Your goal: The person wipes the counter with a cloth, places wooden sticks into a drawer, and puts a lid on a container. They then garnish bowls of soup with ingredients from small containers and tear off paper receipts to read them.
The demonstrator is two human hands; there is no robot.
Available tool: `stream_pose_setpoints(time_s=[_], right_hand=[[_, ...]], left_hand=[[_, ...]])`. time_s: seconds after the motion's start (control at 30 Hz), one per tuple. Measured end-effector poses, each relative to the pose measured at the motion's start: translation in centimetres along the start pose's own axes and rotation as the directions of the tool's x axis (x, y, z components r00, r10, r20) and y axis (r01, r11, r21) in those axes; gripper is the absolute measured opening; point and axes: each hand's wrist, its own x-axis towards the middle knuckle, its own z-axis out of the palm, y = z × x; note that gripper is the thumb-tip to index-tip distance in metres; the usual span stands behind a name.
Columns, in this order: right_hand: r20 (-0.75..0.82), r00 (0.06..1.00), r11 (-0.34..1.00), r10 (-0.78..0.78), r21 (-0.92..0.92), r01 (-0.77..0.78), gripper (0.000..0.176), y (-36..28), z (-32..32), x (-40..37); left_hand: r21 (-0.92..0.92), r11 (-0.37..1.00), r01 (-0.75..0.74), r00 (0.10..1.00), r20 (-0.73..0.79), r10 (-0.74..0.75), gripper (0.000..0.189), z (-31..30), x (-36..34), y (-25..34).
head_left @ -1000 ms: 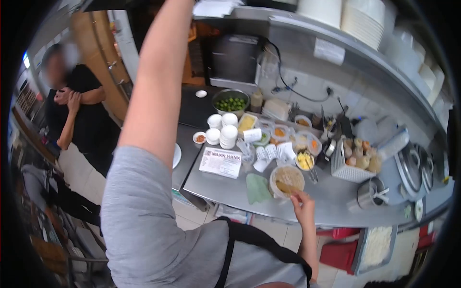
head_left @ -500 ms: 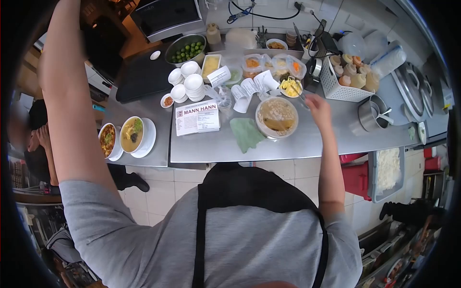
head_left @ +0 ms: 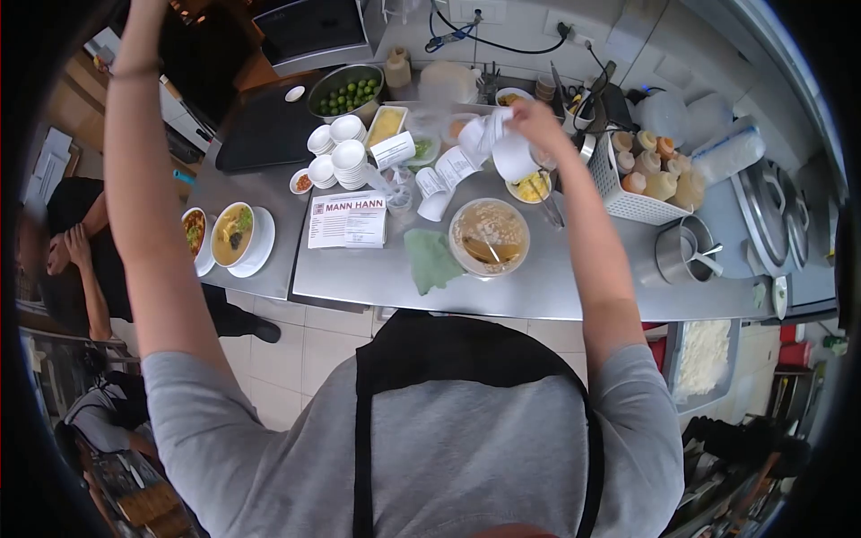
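Note:
My right hand (head_left: pixel 540 127) is closed on the end of a long white printed paper strip (head_left: pixel 457 165), lifting it over the small containers at the back of the counter. Just below the hand sits a bowl of yellow food (head_left: pixel 531 186), with metal tongs (head_left: pixel 552 211) leaning at its right side. In front stands a round clear tub of brown liquid (head_left: pixel 490 238), with a green cloth (head_left: pixel 432 260) to its left. My left arm reaches up past the top left edge, and its hand is out of view.
Two soup bowls, one yellowish (head_left: pixel 233 234), stand at left near a printed menu sheet (head_left: pixel 347 220). Stacked white cups (head_left: pixel 349 160) and a pot of limes (head_left: pixel 348 96) are behind. At right are a bottle basket (head_left: pixel 647 207) and metal pots (head_left: pixel 677 251). A person's hands (head_left: pixel 72 249) show far left.
My right hand has let go of the tongs, moved up and left, and taken hold of the paper strip, whose right end is raised. The view has shifted slightly.

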Motion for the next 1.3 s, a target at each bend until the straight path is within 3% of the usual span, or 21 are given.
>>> stream_pose_setpoints(time_s=[0.03,0.07,0.1,0.2,0.33,0.4,0.43,0.47,0.57,0.63,0.67,0.73,0.77,0.83,0.97,1.03,1.07,1.13,1.2,1.27,1.3], right_hand=[[-0.02,1.0,0.998,-0.022,0.066,0.023,0.019,-0.8,-2.5,0.6],[-0.045,0.998,0.99,-0.044,0.13,0.05,0.017,-1.4,-4.8,1.2],[-0.035,0.998,0.972,-0.06,0.226,0.067,0.014,-2.6,-7.0,1.5],[0.002,0.986,0.92,-0.166,0.36,0.154,0.011,-7.7,-13.4,0.2],[-0.05,0.98,0.921,-0.195,0.333,0.2,0.011,-9.1,-18.0,-0.5],[-0.089,0.975,0.923,-0.204,0.314,0.221,0.01,-9.5,-20.1,-1.3],[-0.119,0.971,0.919,-0.207,0.316,0.235,0.01,-9.6,-21.0,-1.9],[-0.117,0.972,0.924,-0.202,0.305,0.229,0.01,-9.6,-21.9,-2.3],[-0.21,0.951,0.899,-0.228,0.33,0.288,0.021,-10.3,-25.2,-4.0],[-0.246,0.941,0.899,-0.232,0.316,0.304,0.018,-11.5,-27.5,-5.9],[-0.285,0.928,0.893,-0.239,0.31,0.326,0.016,-12.0,-28.6,-7.0],[-0.448,0.876,0.891,-0.175,0.306,0.335,0.021,-12.9,-30.1,-10.4],[-0.522,0.843,0.902,-0.129,0.291,0.318,0.02,-12.8,-30.8,-12.3],[-0.632,0.773,0.899,-0.054,0.306,0.313,0.018,-11.4,-32.4,-16.1],[-0.732,0.679,0.835,0.057,0.408,0.37,0.012,-5.6,-33.9,-24.2],[-0.75,0.644,0.827,0.152,0.453,0.333,0.011,-3.7,-32.4,-27.0],[-0.756,0.62,0.825,0.209,0.477,0.302,0.011,-3.2,-31.1,-27.9],[-0.719,0.645,0.784,0.258,0.546,0.295,0.013,-0.7,-29.1,-29.7],[-0.688,0.646,0.777,0.331,0.587,0.228,0.011,0.1,-26.4,-29.9],[-0.615,0.642,0.785,0.457,0.618,0.032,0.009,1.7,-23.7,-29.5],[-0.565,0.666,0.821,0.488,0.556,-0.131,0.008,2.8,-22.4,-29.4]], left_hand=[[0.079,0.974,-0.213,0.958,-0.181,0.224,0.013,0.3,-2.4,1.8],[-0.242,0.97,0.001,0.997,-0.073,-0.019,0.013,-0.6,-4.4,5.6],[-0.324,0.9,0.291,0.954,0.173,-0.246,0.016,-0.7,-6.6,8.5],[-0.433,0.838,0.332,0.911,0.379,-0.165,0.018,1.7,-13.8,11.3],[-0.598,0.357,0.718,0.695,0.645,-0.317,0.023,7.2,-22.4,17.0],[-0.52,0.317,0.793,0.597,0.767,-0.233,0.026,7.8,-24.7,20.6],[-0.45,0.083,0.889,0.457,0.883,-0.11,0.027,7.9,-25.5,22.7],[-0.411,0.029,0.911,0.408,0.911,0.061,0.03,7.9,-26.1,24.7],[-0.179,-0.265,0.947,0.303,0.772,0.559,0.051,8.6,-28.0,31.1],[0.012,-0.523,0.852,0.393,0.645,0.655,0.074,9.9,-30.1,35.6],[0.011,-0.53,0.848,0.403,0.637,0.658,0.074,10.6,-30.7,37.9],[0.405,-0.799,0.444,0.556,0.575,0.6,0.085,11.8,-30.9,41.7],[0.411,-0.796,0.445,0.563,0.563,0.606,0.085,12.1,-29.8,42.6],[0.426,-0.895,0.129,0.601,0.685,0.412,0.093,12.7,-27.3,43.6],[0.38,-0.925,-0.013,0.583,0.755,0.302,0.095,17.1,-24.2,43.4],[0.339,-0.94,0.015,0.352,0.879,0.323,0.081,18.3,-22.1,43.5],[0.353,-0.935,0.019,0.357,0.872,0.336,0.081,20.0,-22.2,44.3],[0.177,-0.873,0.454,0.302,0.892,0.337,0.049,23.8,-23.2,46.8],[0.218,-0.855,0.47,0.219,0.91,0.352,0.041,25.2,-22.4,47.8],[0.177,-0.723,0.667,0.151,0.919,0.365,0.035,27.2,-23.0,48.5],[0.249,-0.73,0.636,0.066,0.925,0.373,0.047,27.3,-23.2,48.3]])
